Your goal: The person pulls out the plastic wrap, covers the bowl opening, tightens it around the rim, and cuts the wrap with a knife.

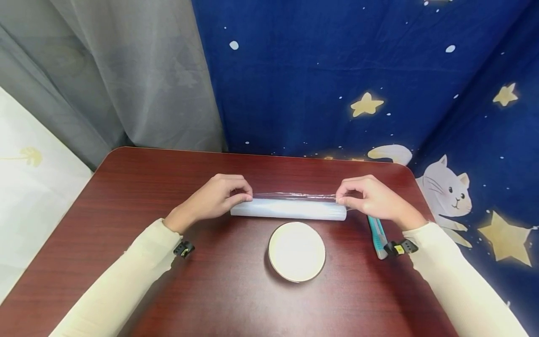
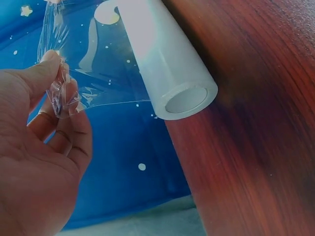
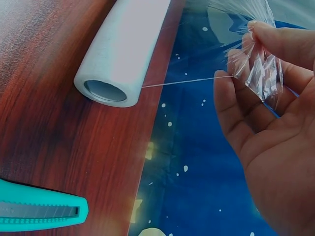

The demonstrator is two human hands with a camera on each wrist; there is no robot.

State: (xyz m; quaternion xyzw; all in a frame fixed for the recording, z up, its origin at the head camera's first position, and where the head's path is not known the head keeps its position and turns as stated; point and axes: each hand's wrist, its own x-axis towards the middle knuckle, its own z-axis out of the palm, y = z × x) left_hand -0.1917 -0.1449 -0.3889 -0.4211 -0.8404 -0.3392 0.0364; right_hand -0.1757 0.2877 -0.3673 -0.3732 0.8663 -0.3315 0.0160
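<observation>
A white roll of plastic wrap (image 1: 288,209) lies crosswise on the table, and a clear sheet of film (image 2: 110,73) stretches from it to both hands. My left hand (image 1: 221,195) pinches one corner of the film between thumb and fingers, just past the roll's left end. At the other end, my right hand (image 1: 372,199) pinches the opposite corner, where the film bunches up in the right wrist view. In both wrist views the roll's hollow core shows. Nearer to me than the roll stands a round, pale bowl or dish (image 1: 296,252) with a thin dark rim.
A teal box cutter (image 1: 377,236) lies on the table beneath my right wrist. The dark red wooden table (image 1: 202,290) ends at a back edge close behind the hands. Beyond it hang a grey curtain (image 1: 143,70) and a blue curtain with stars (image 1: 303,84).
</observation>
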